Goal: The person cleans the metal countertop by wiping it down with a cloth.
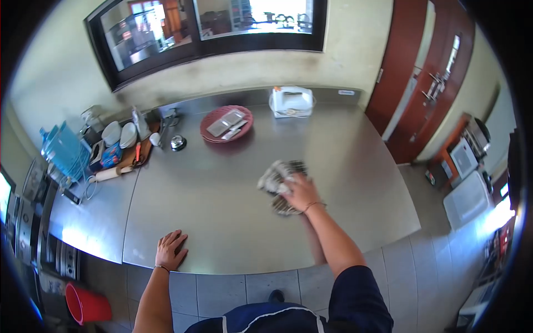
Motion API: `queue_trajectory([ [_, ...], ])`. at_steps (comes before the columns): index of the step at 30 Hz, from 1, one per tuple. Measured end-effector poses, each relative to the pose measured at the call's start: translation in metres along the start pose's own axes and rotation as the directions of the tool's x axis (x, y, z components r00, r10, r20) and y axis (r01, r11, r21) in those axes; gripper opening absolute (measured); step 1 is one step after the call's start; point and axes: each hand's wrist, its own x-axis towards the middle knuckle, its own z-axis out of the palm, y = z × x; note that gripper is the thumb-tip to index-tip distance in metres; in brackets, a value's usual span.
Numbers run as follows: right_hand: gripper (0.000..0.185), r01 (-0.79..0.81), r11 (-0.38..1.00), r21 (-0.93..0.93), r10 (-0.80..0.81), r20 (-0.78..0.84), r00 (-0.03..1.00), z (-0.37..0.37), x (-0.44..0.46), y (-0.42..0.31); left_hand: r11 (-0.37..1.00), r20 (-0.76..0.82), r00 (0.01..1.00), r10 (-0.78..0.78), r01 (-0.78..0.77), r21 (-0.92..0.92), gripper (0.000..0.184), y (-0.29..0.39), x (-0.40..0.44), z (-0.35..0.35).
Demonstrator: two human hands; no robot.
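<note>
On the steel table, my right hand presses down on a crumpled checkered cloth, right of the table's middle. Its fingers are bent into the fabric, and part of the cloth sticks out below the palm. My left hand rests flat near the front edge, fingers spread, with nothing in it. Beyond the hands, a pink basket holds clear plastic packs. A white hand mixer stands against the back ledge, and a silver call bell sits left of the basket.
At the left end are a blue rack, white bowls, a rolling pin and a wooden board. A red bucket stands on the floor at lower left. Reddish doors are at the right.
</note>
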Motion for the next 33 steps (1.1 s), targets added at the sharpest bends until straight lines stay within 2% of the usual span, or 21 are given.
queue_trajectory([
  [1,0.049,-0.097,0.995,-0.027,0.097,-0.013,0.995,0.001,0.009,0.025,1.0,0.006,1.0,-0.008,0.008,0.007,0.051,0.001,0.001,-0.001],
  [2,0.048,-0.169,0.979,-0.112,0.155,-0.125,0.98,0.005,0.018,0.056,1.0,0.009,1.0,-0.01,0.01,0.004,0.051,0.001,0.001,-0.001],
  [3,0.044,-0.281,0.958,-0.058,0.273,-0.12,0.954,-0.001,0.023,0.093,1.0,0.014,1.0,-0.011,0.011,0.001,0.051,0.0,0.001,-0.001],
  [4,0.044,-0.488,0.872,-0.04,0.479,-0.142,0.866,-0.033,0.016,0.097,1.0,0.018,1.0,-0.012,0.012,-0.003,0.051,-0.001,0.001,-0.001],
  [5,0.05,-0.633,0.736,-0.24,0.614,-0.156,0.774,-0.033,0.011,0.123,1.0,0.017,1.0,-0.018,0.018,-0.003,0.051,-0.001,0.002,-0.002],
  [7,0.053,-0.808,0.555,-0.197,0.788,-0.187,0.587,-0.05,0.006,0.14,1.0,0.018,0.999,-0.028,0.028,-0.011,0.052,0.0,0.001,-0.003],
  [10,0.054,-0.828,0.521,-0.206,0.812,-0.18,0.555,-0.042,0.013,0.144,0.999,0.024,0.999,-0.03,0.031,-0.037,0.052,0.0,0.001,-0.006],
  [11,0.056,-0.816,0.549,-0.181,0.811,-0.12,0.572,-0.042,0.014,0.137,0.999,0.044,0.998,-0.05,0.051,-0.018,0.051,0.002,0.0,-0.008],
  [14,0.057,-0.604,0.787,-0.129,0.603,-0.053,0.796,-0.016,0.005,0.105,0.998,0.031,0.999,-0.034,0.035,-0.043,0.051,-0.002,-0.002,-0.007],
  [16,0.059,-0.378,0.924,-0.05,0.377,-0.031,0.926,-0.005,-0.022,0.047,0.998,0.007,1.0,-0.008,0.008,-0.058,0.05,-0.006,-0.004,-0.006],
  [19,0.056,-0.047,0.999,-0.021,0.047,-0.004,0.999,0.01,-0.085,-0.066,0.996,-0.035,0.999,0.031,-0.034,-0.088,0.048,-0.013,-0.008,-0.001],
  [22,0.055,0.286,0.948,0.138,-0.292,0.023,0.956,-0.007,-0.152,-0.17,0.993,-0.144,0.988,0.047,-0.063,-0.104,0.041,-0.023,-0.013,0.016],
  [24,0.053,0.408,0.911,0.05,-0.41,0.013,0.912,-0.012,-0.175,-0.207,0.982,-0.131,0.99,0.049,-0.071,-0.173,0.032,-0.027,-0.019,0.017],
  [26,0.049,0.548,0.834,-0.061,-0.548,0.018,0.836,-0.004,-0.189,-0.21,0.969,-0.305,0.952,0.03,-0.103,-0.225,0.028,-0.026,-0.041,0.024],
  [27,0.048,0.575,0.813,-0.093,-0.578,-0.006,0.816,0.007,-0.192,-0.203,0.961,-0.387,0.922,0.023,-0.127,-0.246,0.027,-0.028,-0.06,0.027],
  [30,0.052,0.607,0.782,-0.143,-0.617,-0.043,0.786,0.018,-0.19,-0.21,0.963,-0.422,0.905,0.046,-0.153,-0.223,0.028,-0.036,-0.144,0.011],
  [31,0.05,0.606,0.776,-0.174,-0.613,0.011,0.79,0.018,-0.188,-0.218,0.955,-0.447,0.895,0.016,-0.145,-0.258,0.029,-0.044,-0.178,0.012],
  [33,0.05,0.624,0.771,-0.13,-0.622,0.063,0.781,0.019,-0.178,-0.26,0.955,-0.319,0.944,-0.083,-0.015,-0.295,0.026,-0.069,-0.253,0.009],
])
